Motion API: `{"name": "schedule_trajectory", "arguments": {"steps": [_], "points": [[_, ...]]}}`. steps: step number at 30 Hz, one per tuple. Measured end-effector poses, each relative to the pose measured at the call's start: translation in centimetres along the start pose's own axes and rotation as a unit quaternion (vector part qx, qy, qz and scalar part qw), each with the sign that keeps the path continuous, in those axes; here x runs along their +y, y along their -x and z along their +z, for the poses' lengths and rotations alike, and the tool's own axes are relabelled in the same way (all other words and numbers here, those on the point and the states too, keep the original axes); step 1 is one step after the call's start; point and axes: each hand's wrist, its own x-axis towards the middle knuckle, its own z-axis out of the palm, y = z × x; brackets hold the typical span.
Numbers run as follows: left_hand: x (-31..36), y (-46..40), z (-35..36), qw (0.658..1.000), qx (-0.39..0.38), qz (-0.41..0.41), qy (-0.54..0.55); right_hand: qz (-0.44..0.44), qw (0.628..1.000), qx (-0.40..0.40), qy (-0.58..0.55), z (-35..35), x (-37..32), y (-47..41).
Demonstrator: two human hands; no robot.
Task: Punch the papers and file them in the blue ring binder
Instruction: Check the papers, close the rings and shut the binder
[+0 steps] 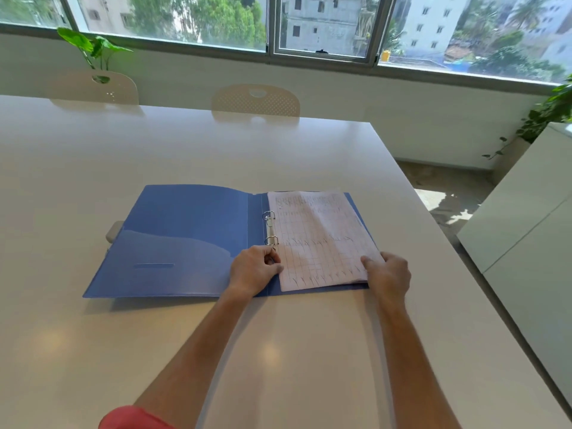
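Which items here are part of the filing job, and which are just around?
Job: blue ring binder, open; papers on its rings; left hand; right hand.
Around: grey object under the cover, chairs, plants.

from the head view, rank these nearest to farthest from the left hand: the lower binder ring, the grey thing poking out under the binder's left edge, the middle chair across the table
Measured from the left hand:
1. Lower binder ring, just above the hand's fingers at the spine.
2. Grey thing, off to the left under the open cover's edge.
3. Middle chair, beyond the table's far edge.
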Motion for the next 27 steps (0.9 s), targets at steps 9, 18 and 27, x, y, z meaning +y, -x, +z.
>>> {"name": "schedule_trajectory", "arguments": {"steps": [9, 18, 27], "points": [[-0.4, -1.2, -2.2, 0.956, -0.013, -0.057, 0.286, -0.323, 0.904, 0.154, 0.232, 3.7, -3.8, 4.9], [-1.9, -2.6, -4.4, 0.878, 0.006, -0.098, 0.468, -0.481, 0.853, -0.156, 0.131, 7.7, -7.0, 10.5], [-5.8, -3.3, -7.1, 0.865, 0.042, -0.096, 0.490, -0.017, 0.946, -0.015, 0.325, 3.3, -2.0, 4.7]]}}
